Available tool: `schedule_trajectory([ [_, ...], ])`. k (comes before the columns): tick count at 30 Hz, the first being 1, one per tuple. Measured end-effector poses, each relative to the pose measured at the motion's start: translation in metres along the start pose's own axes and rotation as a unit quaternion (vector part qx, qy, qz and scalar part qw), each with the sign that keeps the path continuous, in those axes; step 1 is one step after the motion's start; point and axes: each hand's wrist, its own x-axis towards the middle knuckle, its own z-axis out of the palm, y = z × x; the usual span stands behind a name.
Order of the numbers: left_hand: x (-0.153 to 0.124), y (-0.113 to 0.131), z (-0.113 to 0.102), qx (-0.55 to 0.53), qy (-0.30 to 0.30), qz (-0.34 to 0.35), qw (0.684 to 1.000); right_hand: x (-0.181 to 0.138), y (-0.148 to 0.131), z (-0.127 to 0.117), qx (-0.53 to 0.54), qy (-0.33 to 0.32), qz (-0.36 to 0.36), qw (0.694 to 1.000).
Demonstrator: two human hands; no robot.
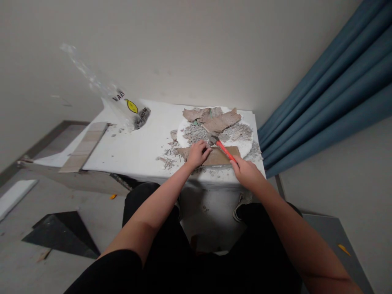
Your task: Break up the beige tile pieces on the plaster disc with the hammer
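My right hand (248, 173) is wrapped round the red handle of a hammer (225, 150). The hammer's dark head is low over the table, just beside the fingertips of my left hand (198, 153). Those left fingers are curled together at the edge of a flat brown board (219, 157); whatever they pinch is too small to make out. Behind the hammer head lies a round white sheet (247, 143) covered with grey crumbled rubble (194, 134). Torn, rough brown slabs (221, 121) rest on top of the rubble.
A clear plastic bag (122, 107) with dark bits in its bottom stands on the white-covered table (137, 153). A wood-look plank (84, 147) crosses the table's left end. Blue curtains (324, 81) hang at the right. Black sheets (63, 234) lie on the floor at the left.
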Motion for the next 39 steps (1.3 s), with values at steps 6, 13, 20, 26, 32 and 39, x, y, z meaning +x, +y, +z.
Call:
schedule_trajectory([
  [6, -0.002, -0.007, -0.004, -0.063, 0.067, 0.012, 0.996, -0.001, -0.001, 0.005, -0.003, 0.001, 0.001, 1.000],
  [13, 0.002, -0.015, -0.018, -0.104, 0.142, -0.039, 0.984, 0.000, -0.002, 0.008, 0.008, -0.009, -0.014, 1.000],
  [20, 0.006, -0.021, -0.050, -0.115, 0.189, -0.095, 0.971, 0.005, 0.004, 0.014, -0.018, -0.047, 0.005, 0.999],
  [26, 0.007, -0.057, -0.104, -0.073, 0.216, -0.207, 0.951, 0.012, 0.016, 0.009, -0.001, -0.004, 0.041, 0.999],
  [32, -0.011, -0.096, -0.123, 0.164, -0.106, -0.379, 0.904, 0.021, 0.023, 0.018, 0.000, -0.037, 0.046, 0.998],
  [39, -0.033, -0.083, -0.066, 0.069, -0.092, -0.284, 0.952, 0.023, 0.025, 0.022, 0.011, -0.035, 0.032, 0.999],
])
